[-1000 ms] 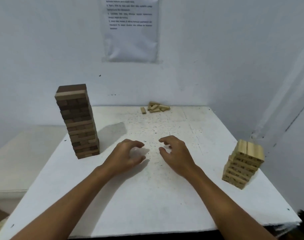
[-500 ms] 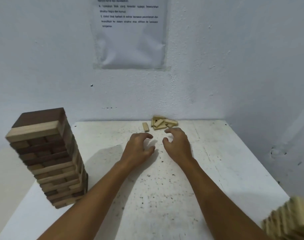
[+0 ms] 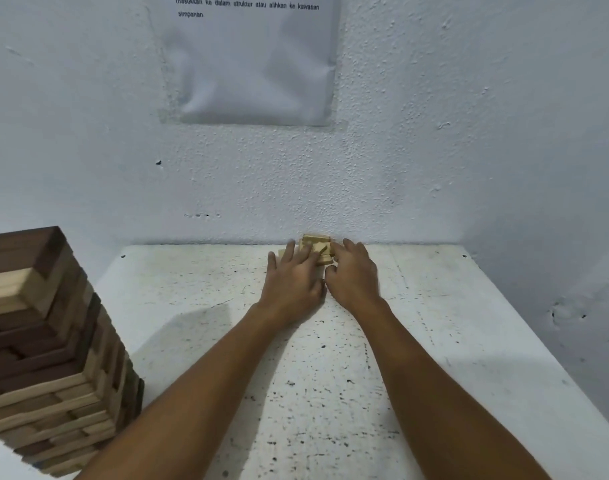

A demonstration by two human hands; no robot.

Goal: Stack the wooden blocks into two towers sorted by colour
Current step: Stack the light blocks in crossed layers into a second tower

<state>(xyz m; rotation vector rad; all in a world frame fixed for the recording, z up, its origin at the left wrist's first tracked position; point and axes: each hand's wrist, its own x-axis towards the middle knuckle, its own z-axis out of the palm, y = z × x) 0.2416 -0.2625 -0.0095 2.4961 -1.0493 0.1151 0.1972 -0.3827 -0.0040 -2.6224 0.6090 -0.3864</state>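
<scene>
Here both hands, left hand (image 3: 291, 284) and right hand (image 3: 353, 277), press spread fingers against the small pile of pale wooden blocks (image 3: 317, 249) at the white speckled counter's (image 3: 452, 323) far edge; the mixed dark-and-light block tower (image 3: 43, 344) stands near left.

Mixed tower (image 3: 46, 344): matt wooden blocks, dark brown and pale, visible grain. Loose blocks (image 3: 317, 247): pale unfinished-looking wood. Table (image 3: 434, 306): white matt top, speckled and scuffed. Wall (image 3: 434, 150): rough textured white paint. Paper sheet (image 3: 251, 60): smooth, slightly wrinkled.
</scene>
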